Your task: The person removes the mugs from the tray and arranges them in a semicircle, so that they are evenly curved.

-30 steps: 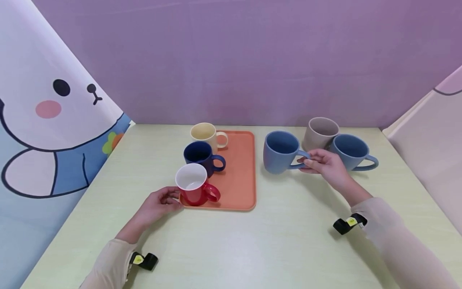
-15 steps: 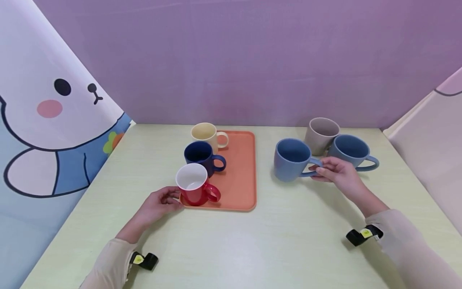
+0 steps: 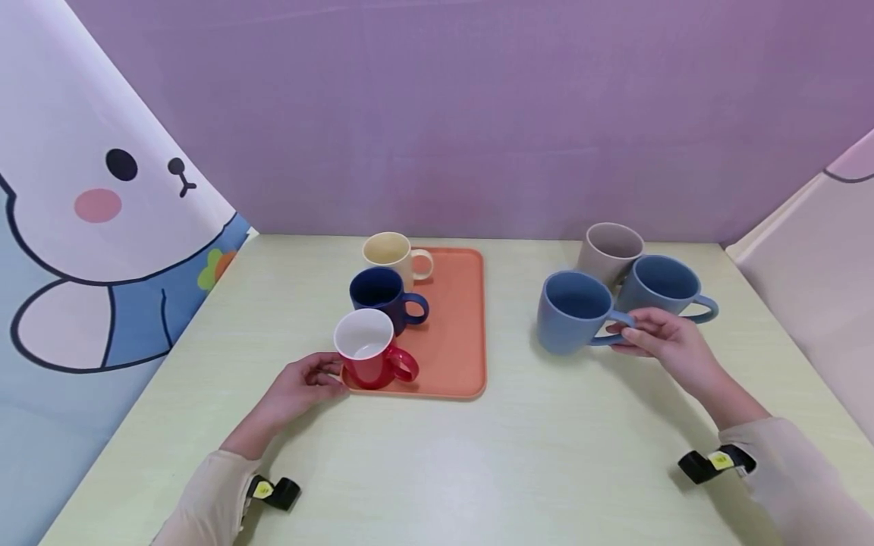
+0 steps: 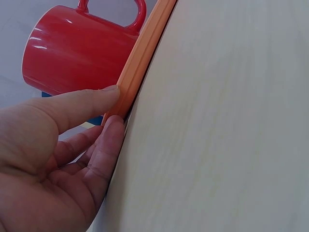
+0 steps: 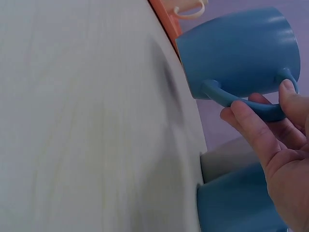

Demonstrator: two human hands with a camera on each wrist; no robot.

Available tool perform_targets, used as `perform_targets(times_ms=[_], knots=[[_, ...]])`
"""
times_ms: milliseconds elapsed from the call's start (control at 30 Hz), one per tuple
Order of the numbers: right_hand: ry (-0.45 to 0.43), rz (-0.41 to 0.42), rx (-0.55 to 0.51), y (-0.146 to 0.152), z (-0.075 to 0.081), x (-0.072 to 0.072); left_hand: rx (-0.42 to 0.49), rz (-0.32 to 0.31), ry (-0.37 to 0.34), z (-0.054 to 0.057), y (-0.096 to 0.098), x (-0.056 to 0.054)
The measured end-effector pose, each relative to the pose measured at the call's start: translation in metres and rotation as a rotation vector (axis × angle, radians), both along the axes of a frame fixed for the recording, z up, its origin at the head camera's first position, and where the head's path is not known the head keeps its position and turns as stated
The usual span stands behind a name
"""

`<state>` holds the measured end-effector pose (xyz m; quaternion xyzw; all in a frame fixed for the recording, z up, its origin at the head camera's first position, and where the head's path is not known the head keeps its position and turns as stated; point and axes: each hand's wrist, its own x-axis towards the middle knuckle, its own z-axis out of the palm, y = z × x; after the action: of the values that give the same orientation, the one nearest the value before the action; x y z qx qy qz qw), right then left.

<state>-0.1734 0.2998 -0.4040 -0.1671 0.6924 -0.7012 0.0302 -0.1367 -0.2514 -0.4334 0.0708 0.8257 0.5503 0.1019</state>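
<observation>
My right hand grips a blue mug by its handle. In the right wrist view that mug hangs upright a little above the table, its shadow beneath it. My left hand holds the near left corner of an orange tray, thumb on the rim and fingers under it. Along the tray's left side stand a red mug with white inside, a dark blue mug and a cream mug, handles toward the right.
A grey mug and a second blue mug stand close together at the back right, just behind the held mug. The pale wooden table meets a purple cloth backdrop at the back.
My right hand has carried the blue mug to the right and nearer to me, away from the tray. My left hand, the tray and its mugs have stayed in place.
</observation>
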Motion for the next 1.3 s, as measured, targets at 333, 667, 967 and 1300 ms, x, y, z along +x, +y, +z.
perform_targets(times_ms=[333, 667, 967, 1300], knots=[[0.007, 0.006, -0.048, 0.02, -0.002, 0.012, -0.003, 0.004, -0.003, 0.001, 0.001, 0.001], [0.009, -0.004, -0.093, 0.039, -0.008, 0.02, -0.003, -0.006, 0.0, 0.001, 0.0, 0.0], [0.045, 0.004, -0.041, 0.053, -0.01, 0.027, -0.002, 0.002, -0.004, 0.001, 0.0, -0.001], [0.07, 0.005, -0.09, 0.072, -0.017, 0.031, -0.004, 0.002, -0.012, 0.0, 0.0, -0.002]])
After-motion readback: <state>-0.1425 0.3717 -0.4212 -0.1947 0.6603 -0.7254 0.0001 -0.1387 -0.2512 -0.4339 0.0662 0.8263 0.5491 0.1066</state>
